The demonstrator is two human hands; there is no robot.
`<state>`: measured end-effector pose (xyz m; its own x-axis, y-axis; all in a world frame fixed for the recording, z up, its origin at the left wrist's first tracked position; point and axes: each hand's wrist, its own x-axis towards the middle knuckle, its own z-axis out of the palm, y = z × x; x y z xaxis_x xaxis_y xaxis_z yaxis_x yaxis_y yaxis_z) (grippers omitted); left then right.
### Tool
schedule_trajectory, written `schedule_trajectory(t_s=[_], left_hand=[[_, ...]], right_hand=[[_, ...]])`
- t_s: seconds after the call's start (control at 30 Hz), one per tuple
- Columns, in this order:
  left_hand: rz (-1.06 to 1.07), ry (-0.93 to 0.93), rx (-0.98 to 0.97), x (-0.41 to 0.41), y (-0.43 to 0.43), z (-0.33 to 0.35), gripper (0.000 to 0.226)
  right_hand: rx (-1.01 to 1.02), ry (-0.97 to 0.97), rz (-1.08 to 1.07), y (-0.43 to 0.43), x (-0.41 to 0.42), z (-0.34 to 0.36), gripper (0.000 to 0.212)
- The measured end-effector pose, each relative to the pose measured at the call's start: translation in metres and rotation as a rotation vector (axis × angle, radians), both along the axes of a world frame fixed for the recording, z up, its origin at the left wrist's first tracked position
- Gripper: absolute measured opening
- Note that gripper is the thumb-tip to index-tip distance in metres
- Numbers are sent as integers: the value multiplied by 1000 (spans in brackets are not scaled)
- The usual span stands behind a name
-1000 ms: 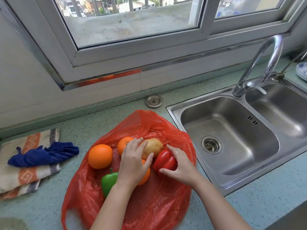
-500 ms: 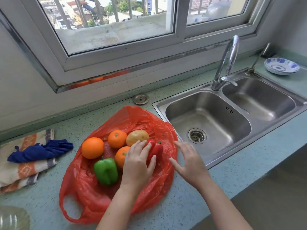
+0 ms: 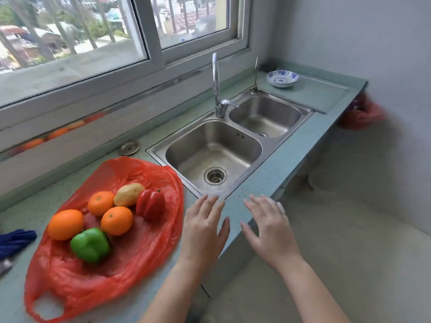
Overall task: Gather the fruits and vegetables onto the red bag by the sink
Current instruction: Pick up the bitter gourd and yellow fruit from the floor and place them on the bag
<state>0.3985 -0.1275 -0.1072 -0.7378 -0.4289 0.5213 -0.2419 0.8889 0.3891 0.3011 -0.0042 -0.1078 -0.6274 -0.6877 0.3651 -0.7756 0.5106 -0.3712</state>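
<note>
Counter (image 3: 268, 183): one long green surface under the window; it carries the sink and the bag.
Sink (image 3: 275, 145): one steel unit with two basins, both bare of produce.
Red bag (image 3: 130, 259): one, flat on the counter just left of the sink; its right edge comes near the sink rim.
Produce on the bag: six pieces, all left of the sink. One large orange (image 3: 65, 224), two smaller oranges (image 3: 101, 203) and (image 3: 116, 220), one green pepper (image 3: 90, 245), one red pepper (image 3: 150, 203), one potato (image 3: 128, 194).
Left hand (image 3: 203, 227): empty, fingers spread, above the counter edge in front of the sink.
Right hand (image 3: 271, 229): empty, fingers spread, just right of the left hand, past the counter edge.
Bowl (image 3: 282, 78): one, on the counter far right of the sink; I cannot tell if something lies inside.
Progress: gathering seems complete, no loose produce shows.
Risk: the round oranges may roll toward the sink if a sleeve or wrist pulls the thin plastic. The red pepper stands nearest the bag edge, so a bump could tip it off.
</note>
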Motion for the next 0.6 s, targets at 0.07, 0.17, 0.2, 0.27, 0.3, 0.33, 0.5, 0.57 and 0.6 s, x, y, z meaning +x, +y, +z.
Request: schedule_trajectory(t_s=[0.07, 0.17, 0.2, 0.27, 0.3, 0.33, 0.5, 0.57, 0.6], left_hand=[[-52, -6, 11, -9, 24, 3, 37], [-153, -10, 5, -22, 59, 7, 34], [-181, -18, -2, -26, 71, 9, 35], [-240, -34, 3, -34, 96, 13, 37], [-272, -39, 3, -38, 109, 14, 38], [-307, -40, -4, -41, 121, 15, 38], [-452, -41, -31, -59, 181, 16, 36], [-518, -48, -31, -65, 206, 17, 36], [-557, -52, -26, -68, 219, 17, 36]], right_hand=[[-37, -5, -68, 29, -2, 1, 46], [-77, -7, -170, 73, -5, 1, 45], [-79, -4, -200, 87, -6, 2, 45], [-79, 6, -255, 118, -6, 3, 46], [-82, 8, -283, 133, -6, 3, 46], [-84, 7, -315, 148, -5, 4, 46], [-87, -1, -474, 220, -2, 2, 47], [-102, 18, -524, 248, 0, 3, 46], [-110, 27, -549, 262, 1, 4, 46]])
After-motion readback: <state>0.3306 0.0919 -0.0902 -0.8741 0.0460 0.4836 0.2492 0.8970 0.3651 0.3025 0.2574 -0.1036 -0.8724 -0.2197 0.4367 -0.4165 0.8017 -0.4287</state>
